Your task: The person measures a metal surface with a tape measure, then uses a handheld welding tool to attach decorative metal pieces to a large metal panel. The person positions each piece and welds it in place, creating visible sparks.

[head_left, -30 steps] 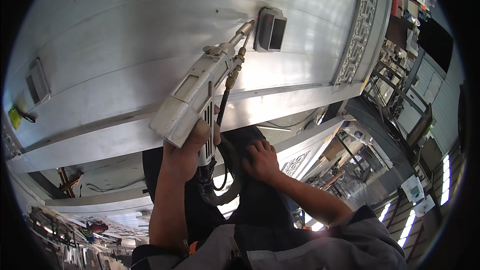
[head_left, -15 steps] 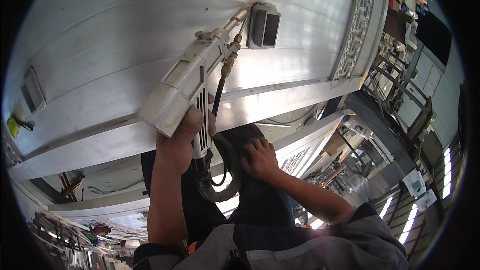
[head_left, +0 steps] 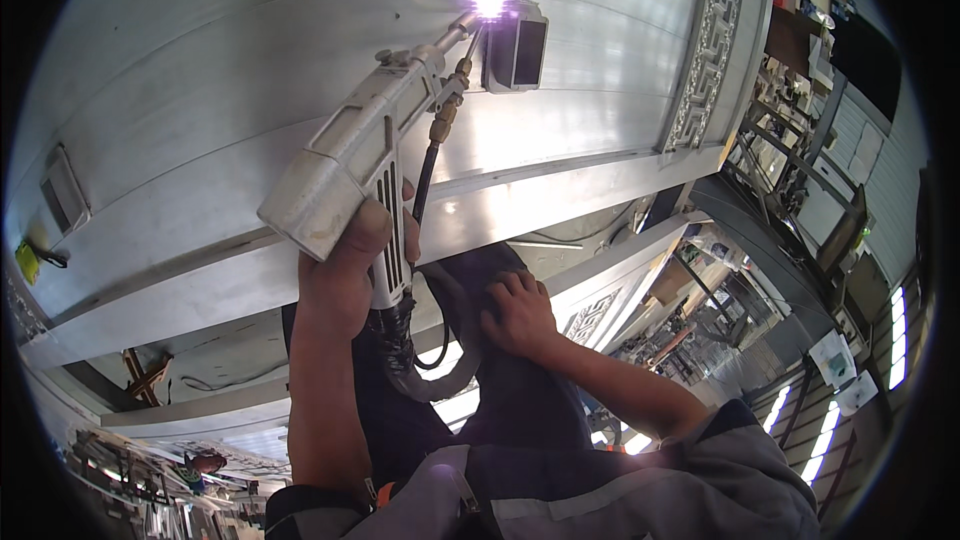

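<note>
My left hand (head_left: 350, 265) is closed round the handle of a pale grey handheld laser welding gun (head_left: 345, 165). A bright violet-white glow (head_left: 489, 0) burns at its nozzle, and a thin wire guide with brass fittings (head_left: 444, 122) runs along its side. That glow lies at the upper left corner of a small grey rectangular box fitting (head_left: 516, 50) with a dark opening, standing on a broad silver metal panel (head_left: 250, 70). My right hand (head_left: 521, 314) rests on my dark-trousered knee, fingers spread and loosely bent, holding nothing.
A thick wrapped hose (head_left: 430, 385) loops down from the gun between my legs. Another rectangular fitting (head_left: 66, 190) sits on the panel at left, near a yellow-green object (head_left: 27, 262). A patterned trim strip (head_left: 708, 50) borders the panel at right. Metal racks (head_left: 800, 165) stand beyond.
A bright glow with sparks has appeared at the nozzle. My left hand and the gun have shifted slightly left and up; my right hand stays on the knee.
</note>
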`<control>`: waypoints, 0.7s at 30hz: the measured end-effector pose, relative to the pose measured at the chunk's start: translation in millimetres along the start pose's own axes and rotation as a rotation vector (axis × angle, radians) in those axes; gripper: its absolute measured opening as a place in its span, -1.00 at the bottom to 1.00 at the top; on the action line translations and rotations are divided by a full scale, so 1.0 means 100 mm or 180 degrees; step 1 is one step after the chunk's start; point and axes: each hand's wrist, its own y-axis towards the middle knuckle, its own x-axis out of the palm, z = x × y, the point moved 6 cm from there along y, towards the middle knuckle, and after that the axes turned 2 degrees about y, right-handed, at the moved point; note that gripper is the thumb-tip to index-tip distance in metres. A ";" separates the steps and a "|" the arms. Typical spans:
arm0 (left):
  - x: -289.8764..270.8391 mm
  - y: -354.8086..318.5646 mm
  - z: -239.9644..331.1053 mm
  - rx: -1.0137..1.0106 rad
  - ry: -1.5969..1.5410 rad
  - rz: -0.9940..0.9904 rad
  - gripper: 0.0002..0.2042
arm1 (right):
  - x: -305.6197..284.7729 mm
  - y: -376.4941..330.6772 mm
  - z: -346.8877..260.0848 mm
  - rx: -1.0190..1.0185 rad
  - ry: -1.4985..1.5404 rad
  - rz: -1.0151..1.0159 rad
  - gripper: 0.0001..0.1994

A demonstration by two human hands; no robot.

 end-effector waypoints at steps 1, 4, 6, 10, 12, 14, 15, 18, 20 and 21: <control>0.01 0.00 0.01 0.0009 0.0004 0.0038 -0.35 | 0.00 0.00 0.00 0.0001 -0.0017 -0.0004 -0.57; -0.01 -0.02 0.00 -0.0079 0.0043 0.0052 -0.37 | 0.01 0.01 0.02 0.0002 -0.0072 -0.0007 -0.57; -0.03 -0.03 -0.04 -0.0066 0.0010 0.0050 -0.37 | -0.01 0.01 0.00 -0.0078 -0.0093 0.0050 -0.58; -0.02 -0.08 -0.06 -0.0086 0.0100 0.0061 -0.38 | -0.02 0.01 0.00 -0.0095 -0.0094 0.0070 -0.59; -0.01 -0.11 -0.07 -0.0054 0.0054 0.0095 -0.38 | -0.04 0.01 -0.02 -0.0102 -0.0082 0.0068 -0.59; -0.02 -0.12 -0.10 -0.0055 0.0024 0.0056 -0.37 | -0.04 0.01 -0.02 -0.0107 -0.0059 0.0084 -0.59; -0.02 -0.13 -0.12 -0.0064 0.0032 0.0046 -0.36 | -0.04 0.01 -0.01 -0.0109 -0.0048 0.0094 -0.59; -0.03 -0.15 -0.14 -0.0084 0.0055 0.0042 -0.34 | -0.03 0.01 -0.01 -0.0079 -0.0050 0.0070 -0.59; -0.01 -0.17 -0.14 -0.0087 0.0072 0.0062 -0.33 | -0.03 0.01 -0.01 -0.0067 -0.0048 0.0050 -0.59; -0.01 -0.17 -0.15 -0.0092 0.0084 0.0066 -0.32 | -0.03 0.01 -0.01 -0.0060 -0.0042 0.0039 -0.58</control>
